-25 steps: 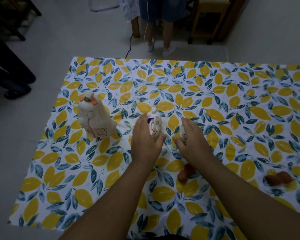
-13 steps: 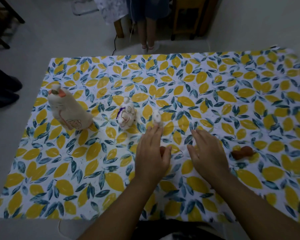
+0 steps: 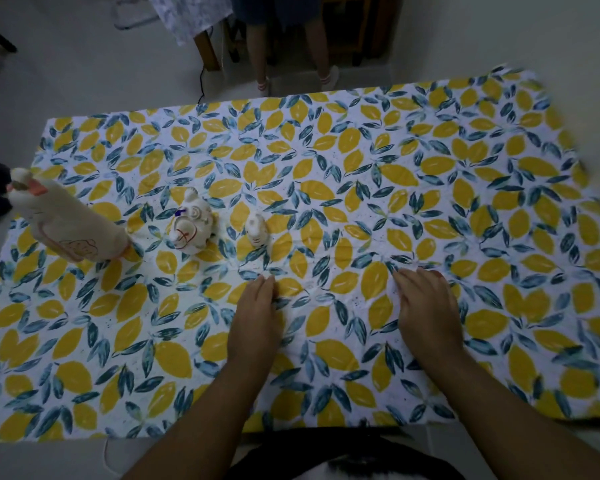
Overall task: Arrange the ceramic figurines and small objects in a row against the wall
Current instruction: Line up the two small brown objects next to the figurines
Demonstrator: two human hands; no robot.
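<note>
Two bare hands lie palm-down on a lemon-and-leaf printed cloth (image 3: 326, 174) spread over the floor. Left hand (image 3: 255, 315): fingers held together and slightly curled, fingertips pressed to the cloth; whether anything lies beneath it cannot be told. Right hand (image 3: 426, 306): fingers loosely together and extended forward, flat on the cloth, well apart from the left hand; a small reddish edge shows at its far right side, too little to identify. Neither hand visibly grips an object.

Beyond the left hand, three pale ceramic figurines stand in a rough line across the left half of the cloth. Nearest is a small white figurine (image 3: 256, 228), upright, just ahead of the left fingertips but not touching them. Beside it to the left stands a rounded figurine (image 3: 191, 226) with red and purple markings. Farther left, near the cloth's edge, is a tall figurine (image 3: 66, 223) with an orange accent near its top; it appears to lean outward in this wide-angle view.

No containers appear on the cloth. Past its far edge, pale floor (image 3: 84, 81), wooden furniture legs (image 3: 208, 53) and a standing person's lower legs (image 3: 260, 64) are visible.
</note>
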